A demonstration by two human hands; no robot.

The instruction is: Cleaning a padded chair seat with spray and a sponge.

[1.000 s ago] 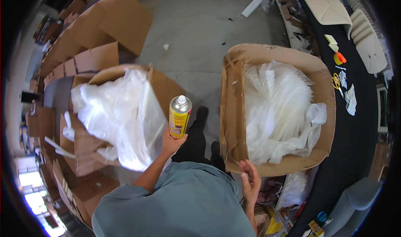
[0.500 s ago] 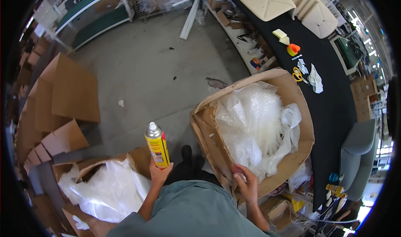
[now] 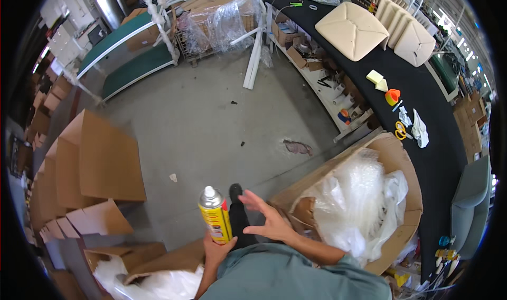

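The left hand (image 3: 217, 251) is clamped around the base of a yellow can (image 3: 216, 216), held upright over the floor (image 3: 211, 115), left of the box (image 3: 406, 194). The right hand (image 3: 269, 221) hovers just right of the can, fingers spread, holding nothing. The box holds clear plastic (image 3: 354, 199).

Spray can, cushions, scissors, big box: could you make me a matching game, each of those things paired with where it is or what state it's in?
Things:
1. spray can
2. cream cushions
3. yellow-handled scissors
4. large cardboard box

Places or states:
A. lying on the black counter beside a white rag
B. stuffed with clear plastic wrap
C. held upright in the left hand
D. resting at the far end of the black counter

Pairs: 1-C, 2-D, 3-A, 4-B. The right hand is open, fingers spread, holding nothing.
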